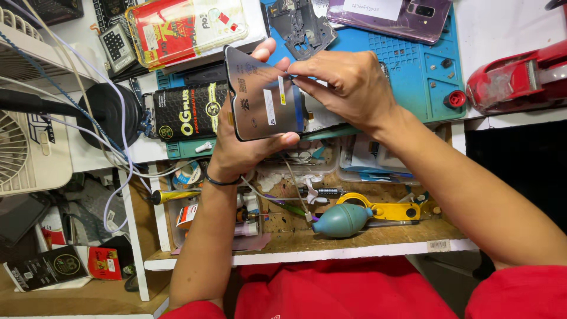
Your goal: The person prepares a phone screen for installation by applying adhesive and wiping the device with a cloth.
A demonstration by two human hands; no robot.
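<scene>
My left hand [236, 155] holds a dark phone screen panel [260, 97] upright from below, fingers wrapped round its edges. The panel has small stickers on its glossy face. My right hand [342, 82] reaches over from the right and pinches a small tab or film at the panel's upper right edge with thumb and forefinger. Both hands hover above a blue work mat [422, 77]. A black band sits on my left wrist.
A purple phone [390, 15] and a grey phone frame [301, 26] lie on the mat. A black box [189, 111], a red tape dispenser [520, 77], a white fan [26, 147], a teal dust blower [342, 220] and a yellow tool [384, 208] surround the hands.
</scene>
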